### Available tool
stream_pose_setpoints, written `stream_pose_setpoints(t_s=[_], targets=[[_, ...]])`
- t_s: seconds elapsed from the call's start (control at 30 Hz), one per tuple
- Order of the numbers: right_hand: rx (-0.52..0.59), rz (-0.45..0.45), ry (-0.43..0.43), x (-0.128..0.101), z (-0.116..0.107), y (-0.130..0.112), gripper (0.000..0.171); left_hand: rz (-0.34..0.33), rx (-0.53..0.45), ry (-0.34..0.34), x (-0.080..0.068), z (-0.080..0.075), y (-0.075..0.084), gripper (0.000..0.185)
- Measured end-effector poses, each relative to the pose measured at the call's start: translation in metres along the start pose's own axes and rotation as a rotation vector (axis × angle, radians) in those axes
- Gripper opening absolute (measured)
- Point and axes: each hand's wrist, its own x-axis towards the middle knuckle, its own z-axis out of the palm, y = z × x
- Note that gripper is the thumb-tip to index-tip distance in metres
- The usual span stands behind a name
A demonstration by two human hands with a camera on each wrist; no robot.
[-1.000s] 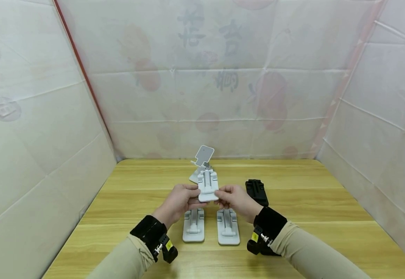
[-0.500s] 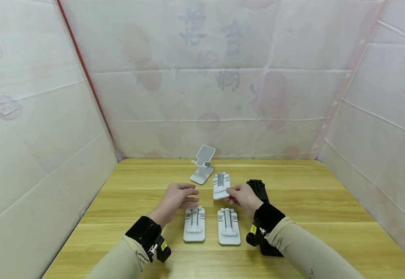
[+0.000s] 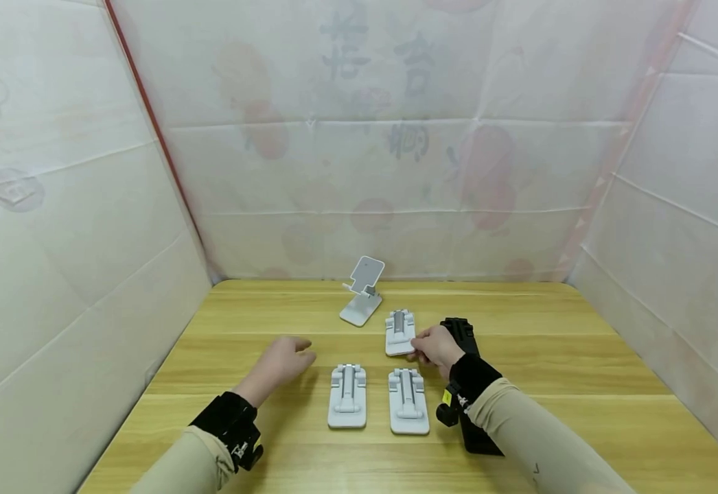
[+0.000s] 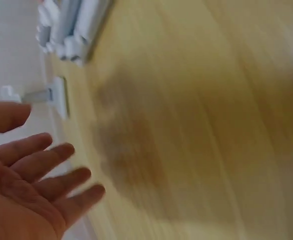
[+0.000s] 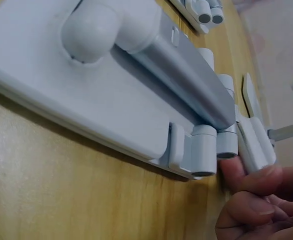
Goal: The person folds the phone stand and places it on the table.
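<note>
My right hand (image 3: 436, 345) pinches the lower right edge of a folded white phone stand (image 3: 399, 336) behind the front pair. In the right wrist view, the thumb and fingers (image 5: 259, 182) meet at that stand's edge, and a nearer folded stand (image 5: 101, 95) covers part of the view. My left hand (image 3: 281, 361) is over the table to the left, holding nothing; the left wrist view has its fingers (image 4: 51, 162) spread and relaxed. Two folded white phone stands lie side by side in front, a left one (image 3: 347, 398) and a right one (image 3: 408, 403).
An unfolded white phone stand (image 3: 364, 291) stands upright near the table's back edge. Black folded stands (image 3: 460, 333) lie on the right, partly hidden by my right forearm. The wooden table (image 3: 241, 309) is walled by printed pale sheets (image 3: 346, 171).
My left hand has let go of the white phone stand and drawn back left. My right hand has carried the stand rightward and down to the table.
</note>
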Motion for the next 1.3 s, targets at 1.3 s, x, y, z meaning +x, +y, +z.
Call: stream_pose_setpoints(t_s=[1.3], targets=[[-1.075, -0.782, 0.153, 0.041, 0.044, -0.062, 0.064, 0.046, 0.365, -0.121, -0.020, -0.003, -0.029, 0.075]])
